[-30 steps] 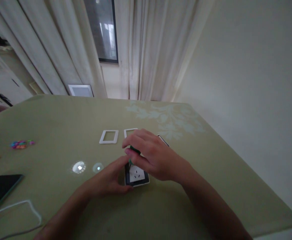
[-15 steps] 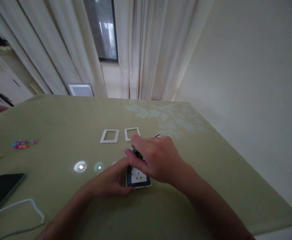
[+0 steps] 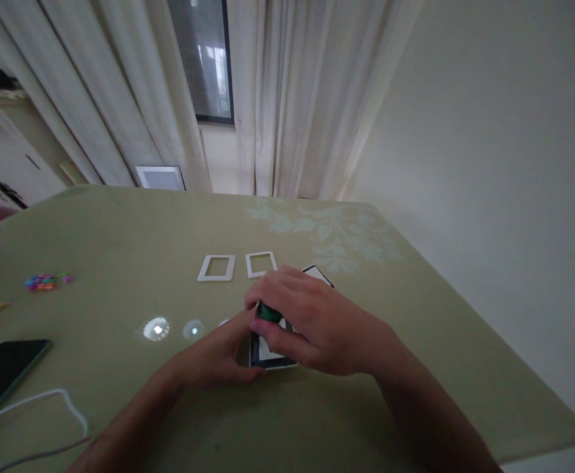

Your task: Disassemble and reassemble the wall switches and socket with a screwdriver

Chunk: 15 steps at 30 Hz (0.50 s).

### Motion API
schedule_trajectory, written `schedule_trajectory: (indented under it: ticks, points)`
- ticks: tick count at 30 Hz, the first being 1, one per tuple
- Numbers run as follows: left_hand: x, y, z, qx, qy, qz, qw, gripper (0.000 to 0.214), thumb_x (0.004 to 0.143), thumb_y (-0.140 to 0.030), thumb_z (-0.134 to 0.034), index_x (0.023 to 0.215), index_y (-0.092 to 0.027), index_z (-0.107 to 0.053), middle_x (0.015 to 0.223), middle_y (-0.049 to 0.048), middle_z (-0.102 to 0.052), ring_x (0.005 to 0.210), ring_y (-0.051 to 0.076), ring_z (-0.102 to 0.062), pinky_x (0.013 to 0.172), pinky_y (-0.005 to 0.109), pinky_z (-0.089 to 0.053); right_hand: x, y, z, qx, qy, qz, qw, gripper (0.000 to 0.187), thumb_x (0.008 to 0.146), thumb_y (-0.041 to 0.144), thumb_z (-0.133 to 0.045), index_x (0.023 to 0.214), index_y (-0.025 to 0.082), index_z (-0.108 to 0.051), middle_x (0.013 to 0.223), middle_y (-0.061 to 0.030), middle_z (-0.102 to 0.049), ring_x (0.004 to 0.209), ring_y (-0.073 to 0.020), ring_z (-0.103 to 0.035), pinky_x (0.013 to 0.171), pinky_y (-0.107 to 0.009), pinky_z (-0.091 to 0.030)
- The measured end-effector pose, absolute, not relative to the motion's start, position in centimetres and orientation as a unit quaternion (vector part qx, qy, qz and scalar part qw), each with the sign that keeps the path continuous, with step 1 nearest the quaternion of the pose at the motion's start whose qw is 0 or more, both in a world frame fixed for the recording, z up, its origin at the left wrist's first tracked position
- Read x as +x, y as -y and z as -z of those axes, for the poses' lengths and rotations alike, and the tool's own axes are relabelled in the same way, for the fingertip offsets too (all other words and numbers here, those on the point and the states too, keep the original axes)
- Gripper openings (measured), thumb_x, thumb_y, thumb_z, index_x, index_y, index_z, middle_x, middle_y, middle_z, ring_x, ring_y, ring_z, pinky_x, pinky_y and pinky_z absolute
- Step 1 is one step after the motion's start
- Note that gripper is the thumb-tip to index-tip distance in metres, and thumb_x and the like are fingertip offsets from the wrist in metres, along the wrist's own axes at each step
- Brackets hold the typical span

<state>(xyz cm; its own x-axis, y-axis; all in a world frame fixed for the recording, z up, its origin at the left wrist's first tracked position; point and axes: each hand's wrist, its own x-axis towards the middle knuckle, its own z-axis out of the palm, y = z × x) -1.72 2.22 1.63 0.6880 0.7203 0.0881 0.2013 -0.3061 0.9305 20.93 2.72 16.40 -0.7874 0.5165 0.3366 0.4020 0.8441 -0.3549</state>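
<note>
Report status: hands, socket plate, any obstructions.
Left hand braces the socket plate on the table. Right hand grips a green-handled tool over the plate. Two white frames lie beyond, apart from both hands.

A white socket plate [image 3: 266,355] rimmed in black lies on an olive-green tablecloth [image 3: 415,341] printed with pale leaves beyond it. Over the plate is a bright green handle [image 3: 269,313]. Behind the plate lie two white frames [image 3: 216,268] [image 3: 260,263]. Far left of the plate are multicoloured beads [image 3: 44,282], a black phone [image 3: 2,374] and a white cable [image 3: 46,401].
</note>
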Motion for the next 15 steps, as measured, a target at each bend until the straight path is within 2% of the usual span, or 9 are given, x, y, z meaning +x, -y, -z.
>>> schedule_trajectory:
  ticks: [2, 4, 6, 9, 11, 13, 15]
  points:
    - [-1.6, -2.2, -1.9, 0.771, -0.312, -0.256, 0.493, 0.07, 0.078, -0.021, -0.086, 0.144, -0.027, -0.061, 0.139, 0.0089, -0.071, 0.125, 0.035, -0.066, 0.108, 0.049, -0.056, 20.7, -2.8, -16.2, -0.343, 0.907, -0.071, 0.234, 0.021, 0.11, 0.037, -0.053, 0.109, 0.02, -0.063, 0.098, -0.0056, -0.073, 0.088, -0.0207, -0.063, 0.076, -0.032, -0.041]
    - [-1.6, -2.1, -2.3, 0.774, -0.318, -0.255, 0.485, 0.077, 0.077, -0.019, -0.085, 0.148, -0.028, -0.058, 0.144, 0.0086, -0.068, 0.127, 0.036, -0.065, 0.11, 0.049, -0.054, 20.4, -2.9, -15.8, -0.43, 0.87, -0.019, 0.238, 0.038, 0.112, 0.053, -0.048, 0.098, 0.021, -0.063, 0.08, -0.0037, -0.069, 0.073, -0.0203, -0.058, 0.065, -0.033, -0.032]
    - [-1.5, -2.1, -2.6, 0.776, -0.317, -0.252, 0.484, 0.075, 0.078, -0.018, -0.083, 0.148, -0.027, -0.059, 0.144, 0.0078, -0.068, 0.128, 0.036, -0.065, 0.111, 0.048, -0.054, 20.4, -3.0, -15.7, -0.406, 0.885, -0.019, 0.229, 0.045, 0.113, 0.057, -0.042, 0.094, 0.021, -0.063, 0.077, -0.0024, -0.068, 0.07, -0.0192, -0.057, 0.065, -0.033, -0.031]
    - [-1.5, -2.1, -2.8, 0.778, -0.313, -0.252, 0.483, 0.076, 0.08, -0.021, -0.084, 0.151, -0.027, -0.057, 0.145, 0.0086, -0.068, 0.129, 0.037, -0.064, 0.113, 0.049, -0.053, 20.8, -3.0, -16.0, -0.28, 0.931, -0.062, 0.226, 0.031, 0.116, 0.037, -0.039, 0.105, 0.02, -0.062, 0.097, -0.0049, -0.074, 0.088, -0.0201, -0.063, 0.078, -0.032, -0.041]
    - [-1.6, -2.1, -2.5, 0.781, -0.309, -0.256, 0.478, 0.084, 0.079, -0.022, -0.085, 0.156, -0.028, -0.053, 0.151, 0.0101, -0.065, 0.133, 0.037, -0.062, 0.116, 0.051, -0.051, 21.0, -3.0, -16.1, -0.272, 0.93, -0.074, 0.236, 0.024, 0.113, 0.03, -0.041, 0.113, 0.018, -0.061, 0.106, -0.0071, -0.074, 0.096, -0.0213, -0.064, 0.085, -0.033, -0.043]
    - [-1.6, -2.2, -2.1, 0.782, -0.31, -0.256, 0.475, 0.087, 0.078, -0.021, -0.086, 0.158, -0.029, -0.052, 0.155, 0.0108, -0.061, 0.137, 0.038, -0.06, 0.119, 0.053, -0.048, 20.9, -3.1, -16.0, -0.323, 0.914, -0.052, 0.242, 0.024, 0.112, 0.034, -0.044, 0.112, 0.019, -0.061, 0.1, -0.0068, -0.075, 0.091, -0.0218, -0.064, 0.079, -0.033, -0.042]
    - [-1.7, -2.3, -1.8, 0.777, -0.314, -0.251, 0.484, 0.086, 0.078, -0.02, -0.085, 0.157, -0.029, -0.052, 0.154, 0.0108, -0.063, 0.137, 0.038, -0.06, 0.118, 0.053, -0.049, 20.6, -3.2, -15.7, -0.382, 0.893, -0.011, 0.238, 0.032, 0.113, 0.046, -0.046, 0.104, 0.02, -0.062, 0.087, -0.0047, -0.073, 0.077, -0.0207, -0.061, 0.067, -0.033, -0.035]
